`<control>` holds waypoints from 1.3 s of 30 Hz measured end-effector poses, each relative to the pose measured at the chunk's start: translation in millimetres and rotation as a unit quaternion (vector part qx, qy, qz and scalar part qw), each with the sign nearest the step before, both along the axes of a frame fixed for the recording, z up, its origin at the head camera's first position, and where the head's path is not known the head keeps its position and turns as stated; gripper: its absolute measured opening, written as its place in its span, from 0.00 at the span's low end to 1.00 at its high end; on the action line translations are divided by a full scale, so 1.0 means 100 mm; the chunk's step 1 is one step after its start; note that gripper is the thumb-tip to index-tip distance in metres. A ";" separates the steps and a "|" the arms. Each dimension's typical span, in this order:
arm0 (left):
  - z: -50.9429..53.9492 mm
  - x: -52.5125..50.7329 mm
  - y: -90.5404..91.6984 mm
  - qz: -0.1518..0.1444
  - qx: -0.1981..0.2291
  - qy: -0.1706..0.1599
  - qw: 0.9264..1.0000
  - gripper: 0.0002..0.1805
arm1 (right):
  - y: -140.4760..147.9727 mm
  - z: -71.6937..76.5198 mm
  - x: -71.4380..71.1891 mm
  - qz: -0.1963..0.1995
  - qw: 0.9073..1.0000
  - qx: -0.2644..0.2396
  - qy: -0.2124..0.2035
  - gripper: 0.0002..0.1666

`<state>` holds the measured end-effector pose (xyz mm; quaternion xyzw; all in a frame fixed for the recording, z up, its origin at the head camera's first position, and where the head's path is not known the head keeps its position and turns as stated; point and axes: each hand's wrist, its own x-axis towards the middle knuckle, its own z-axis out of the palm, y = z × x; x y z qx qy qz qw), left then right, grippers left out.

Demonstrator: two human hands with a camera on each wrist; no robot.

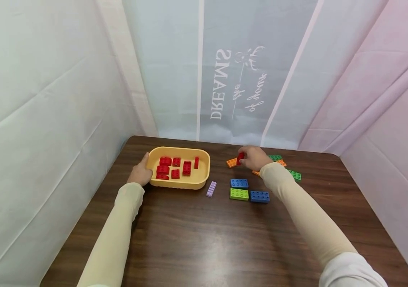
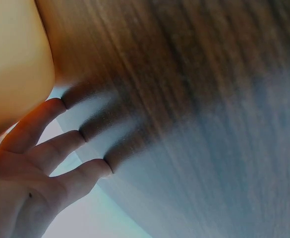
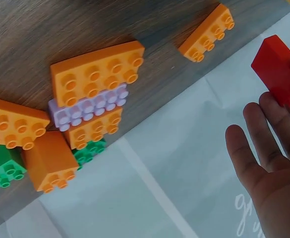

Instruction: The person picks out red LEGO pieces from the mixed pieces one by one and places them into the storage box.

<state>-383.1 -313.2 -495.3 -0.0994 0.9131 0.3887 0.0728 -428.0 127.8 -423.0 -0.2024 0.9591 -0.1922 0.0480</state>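
Note:
My right hand (image 1: 255, 158) pinches a red brick (image 3: 278, 67) between thumb and fingertips. In the head view it is above the back of the table, beside a small orange brick (image 1: 231, 162). The other fingers are loosely extended in the right wrist view. At the left end of a yellow tray (image 1: 204, 184), my left hand (image 1: 140, 172) rests against the outer wall. Its fingers (image 2: 55, 151) reach down to the tabletop, fairly straight, in the left wrist view; the thumb is hidden there. Several red bricks (image 1: 187, 168) lie in the tray.
Right of the tray lie a lilac brick (image 1: 211, 189), two blue bricks (image 1: 239, 183) and a lime brick (image 1: 239, 194). Orange bricks (image 3: 97, 72), green bricks (image 3: 3, 168) and another lilac brick (image 3: 90, 106) sit under and beyond my right forearm. Fabric hangs behind the table.

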 end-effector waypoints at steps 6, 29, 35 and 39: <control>0.01 0.02 0.01 -0.001 0.002 0.011 1.000 0.43 | -0.13 0.01 0.00 -0.001 1.000 0.004 -0.007 0.25; -0.02 -0.01 0.00 0.009 0.008 0.007 1.000 0.45 | -0.84 0.02 0.02 0.069 0.997 0.001 0.026 0.23; -0.02 -0.01 0.00 0.010 0.007 0.004 1.000 0.45 | -1.06 0.00 0.03 0.092 0.995 0.004 0.033 0.23; 0.01 0.00 0.01 0.013 0.008 0.007 1.000 0.44 | -1.21 -0.04 0.04 0.103 0.994 0.023 0.028 0.24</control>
